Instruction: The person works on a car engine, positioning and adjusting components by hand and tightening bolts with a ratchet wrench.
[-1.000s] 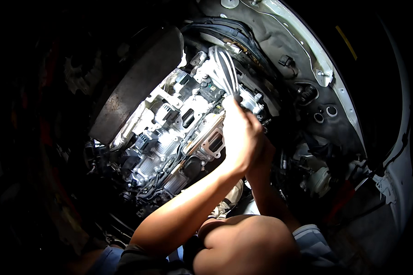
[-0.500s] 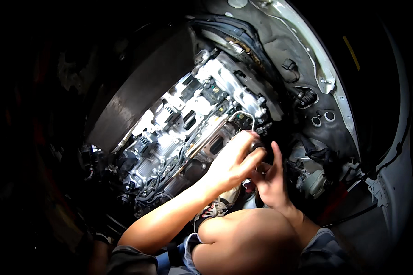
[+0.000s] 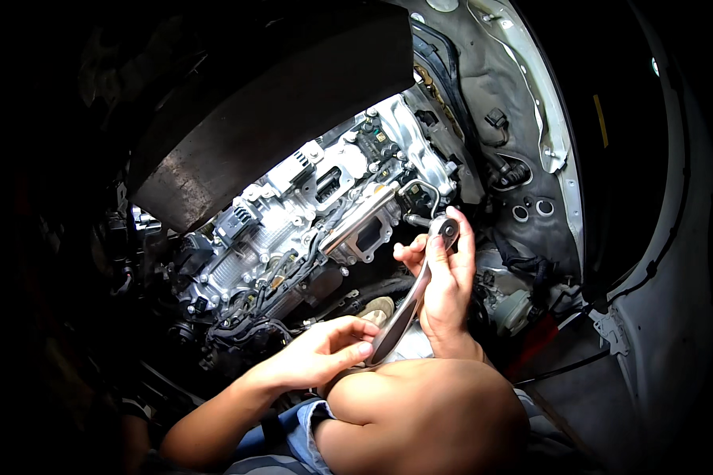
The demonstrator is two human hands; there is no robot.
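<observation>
One ratchet (image 3: 408, 310), now visible

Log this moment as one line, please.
right hand: holding ratchet wrench near its head | left hand: at handle end, contact unclear | engine: beyond both hands

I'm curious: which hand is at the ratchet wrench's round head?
The right hand, holding the round head; the left hand is by the handle's lower end.

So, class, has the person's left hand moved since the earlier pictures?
Yes: the left hand has moved down and leftward in view, relative to the rectangular engine opening.
</observation>
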